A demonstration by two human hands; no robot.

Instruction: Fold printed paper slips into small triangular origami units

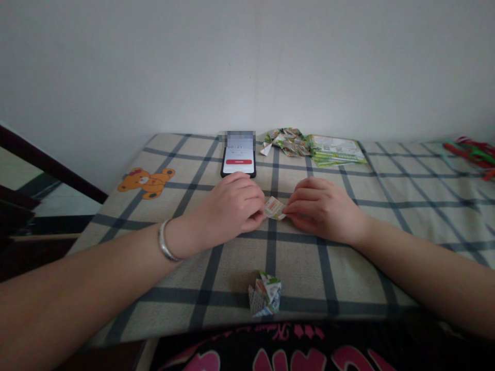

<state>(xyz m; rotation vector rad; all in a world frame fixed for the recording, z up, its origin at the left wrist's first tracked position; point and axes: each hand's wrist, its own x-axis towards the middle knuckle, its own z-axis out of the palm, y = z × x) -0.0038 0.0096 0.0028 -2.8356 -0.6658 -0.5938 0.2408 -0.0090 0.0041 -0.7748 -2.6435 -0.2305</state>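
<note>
My left hand point(232, 206) and my right hand point(323, 208) meet over the middle of a checked cloth point(348, 268). Both are closed in a pinch on a small folded piece of printed paper point(274, 207), one hand at each end. A silver bangle point(166, 242) circles my left wrist. Near the front edge, below the hands, stands a small folded paper shape point(265, 294).
A phone point(238, 156) with a lit screen lies behind my hands. Right of it are several folded paper pieces point(286, 141) and a stack of printed sheets point(336, 150). Red and green items point(474, 153) lie at the far right. A teddy bear print point(146, 182) marks the cloth's left side.
</note>
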